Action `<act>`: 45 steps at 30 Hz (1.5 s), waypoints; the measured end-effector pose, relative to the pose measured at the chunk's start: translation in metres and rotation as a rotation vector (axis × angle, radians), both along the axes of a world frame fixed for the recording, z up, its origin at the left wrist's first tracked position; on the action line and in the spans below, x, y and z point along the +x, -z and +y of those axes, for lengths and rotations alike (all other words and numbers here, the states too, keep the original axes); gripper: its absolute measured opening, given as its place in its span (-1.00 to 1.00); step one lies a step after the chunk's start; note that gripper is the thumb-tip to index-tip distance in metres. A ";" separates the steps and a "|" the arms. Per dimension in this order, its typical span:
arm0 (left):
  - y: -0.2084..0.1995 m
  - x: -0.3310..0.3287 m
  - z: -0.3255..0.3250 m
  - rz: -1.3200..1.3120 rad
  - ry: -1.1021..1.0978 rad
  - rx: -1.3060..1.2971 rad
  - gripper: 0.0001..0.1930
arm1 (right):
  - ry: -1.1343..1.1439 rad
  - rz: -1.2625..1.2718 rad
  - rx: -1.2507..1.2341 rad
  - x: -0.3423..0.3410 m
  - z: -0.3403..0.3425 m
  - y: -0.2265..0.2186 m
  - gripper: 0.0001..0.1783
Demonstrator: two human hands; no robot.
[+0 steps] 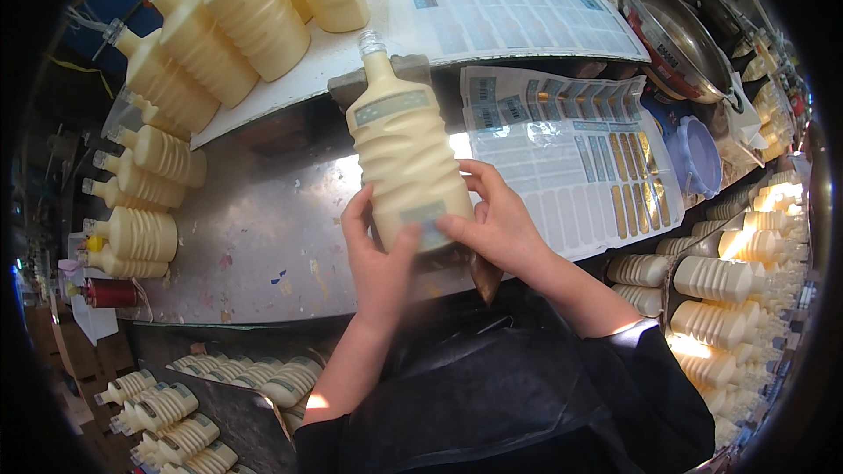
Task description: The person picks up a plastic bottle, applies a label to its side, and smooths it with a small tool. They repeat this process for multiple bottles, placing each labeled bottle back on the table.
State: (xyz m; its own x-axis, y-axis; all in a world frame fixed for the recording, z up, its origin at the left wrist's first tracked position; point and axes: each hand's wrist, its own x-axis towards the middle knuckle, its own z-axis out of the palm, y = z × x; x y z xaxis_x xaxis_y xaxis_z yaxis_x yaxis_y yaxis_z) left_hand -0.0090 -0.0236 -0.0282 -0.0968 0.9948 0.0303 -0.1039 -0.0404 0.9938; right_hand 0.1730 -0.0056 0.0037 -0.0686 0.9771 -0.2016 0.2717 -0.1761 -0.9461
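Note:
A cream-coloured bottle (408,158) with wavy ribbed sides and a clear threaded neck lies in front of me, its neck pointing away. Its shoulder bears one blue-grey label (392,108), and a second label (423,218) sits near its base. My left hand (379,233) grips the lower left side, the thumb on the front by the lower label. On the other side my right hand (496,219) holds the bottle, its thumb pressing the lower label's right edge. Behind the bottle's shoulder shows a grey block (349,86), partly hidden.
A partly used label sheet (562,175) lies right of the bottle; another sheet (518,13) is on the white shelf. Cream bottles stand at upper left (255,13), with more stacked at right (716,298) and lower left (167,408). A metal pan (680,22) and purple basin (698,158) are at right.

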 end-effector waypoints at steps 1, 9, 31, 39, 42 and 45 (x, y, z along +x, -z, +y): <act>0.001 0.000 0.000 -0.007 0.001 -0.002 -0.24 | -0.004 0.004 0.003 0.000 0.000 0.000 -0.10; -0.002 -0.001 0.001 -0.004 0.008 -0.027 -0.23 | 0.016 0.051 -0.007 -0.001 0.000 0.005 -0.09; 0.005 -0.004 0.001 -0.035 0.035 0.019 -0.25 | 0.000 0.147 -0.058 0.004 0.002 0.009 -0.20; 0.003 -0.002 0.001 -0.049 0.030 0.016 -0.22 | -0.034 0.078 0.016 0.003 0.001 0.010 -0.18; 0.003 -0.002 0.001 -0.044 0.029 0.015 -0.22 | -0.033 0.087 0.010 0.002 0.001 0.008 -0.18; 0.005 -0.003 0.001 -0.017 0.030 0.018 -0.23 | -0.025 0.080 0.012 0.002 0.001 0.011 -0.17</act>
